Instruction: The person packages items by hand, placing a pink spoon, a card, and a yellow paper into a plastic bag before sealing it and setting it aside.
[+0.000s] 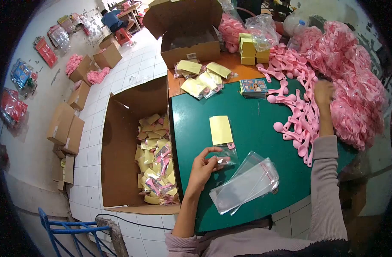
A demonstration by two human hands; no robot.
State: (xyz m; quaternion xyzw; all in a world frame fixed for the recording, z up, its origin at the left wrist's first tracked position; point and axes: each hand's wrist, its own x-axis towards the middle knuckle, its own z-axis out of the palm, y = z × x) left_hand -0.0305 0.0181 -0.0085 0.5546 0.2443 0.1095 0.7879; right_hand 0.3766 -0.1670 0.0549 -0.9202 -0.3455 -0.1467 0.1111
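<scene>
My left hand [205, 166] is closed on the lower end of a clear plastic bag [230, 157], near the left part of the green table [187, 124]. A yellow card [221, 129] and a bit of pink show in that bag. At the right, my right hand [323, 92] reaches over the pile of pink spoons [305, 115]; its fingers are blurred. Flat empty clear bags [247, 184] lie fanned out near the front edge. A stack of printed cards [253, 87] stands at the back of the table.
An open carton [134, 205] left of the table holds many packed bags. Bagged pink spoons [354, 94] are heaped at the right. Behind are packed bags [196, 85], yellow stacks [247, 49] and another open carton [191, 50]. A person [111, 21] sits far back.
</scene>
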